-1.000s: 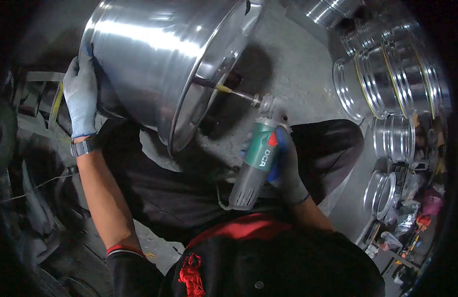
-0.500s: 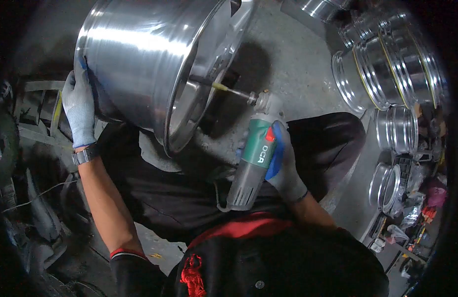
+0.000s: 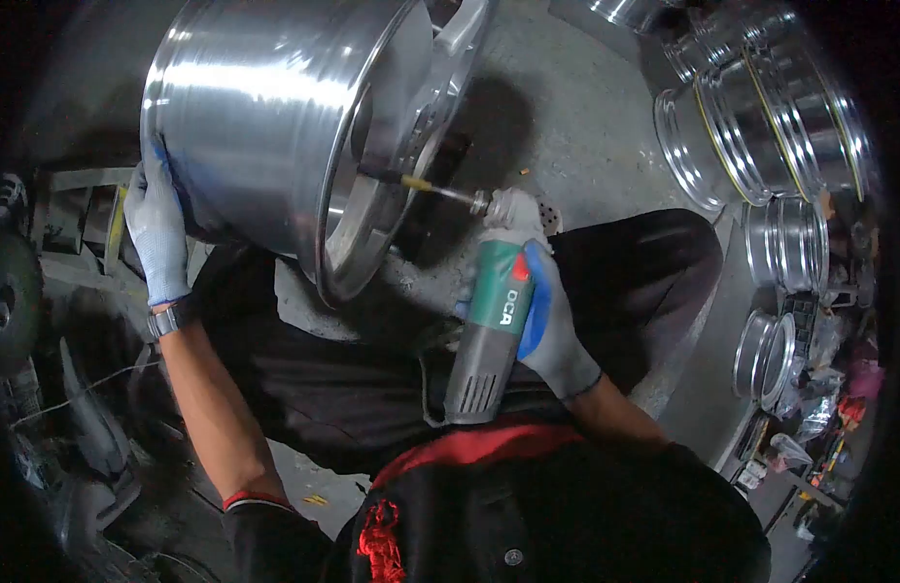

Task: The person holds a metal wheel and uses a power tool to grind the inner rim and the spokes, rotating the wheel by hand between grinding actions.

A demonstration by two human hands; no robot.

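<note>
A shiny metal wheel rim lies on its side in front of me, its spoked face to the right. My left hand, in a pale glove with blue coating, holds the rim's left edge. My right hand, gloved alike, is wrapped around the green and grey body of a DCA angle grinder. From the grinder's head a thin shaft with a yellowish part and a dark tip points left, its tip overlapping the gap between the barrel's edge and the spokes.
My legs are spread around the work on a grey floor. Stacked shiny rims stand at the right, with smaller rims and loose clutter below them. A metal frame and dark scrap parts lie at the left.
The grinder has shifted slightly left and down, its shaft now reaching a little further left. The wheel rim sits slightly further left in view. Both hands keep their hold.
</note>
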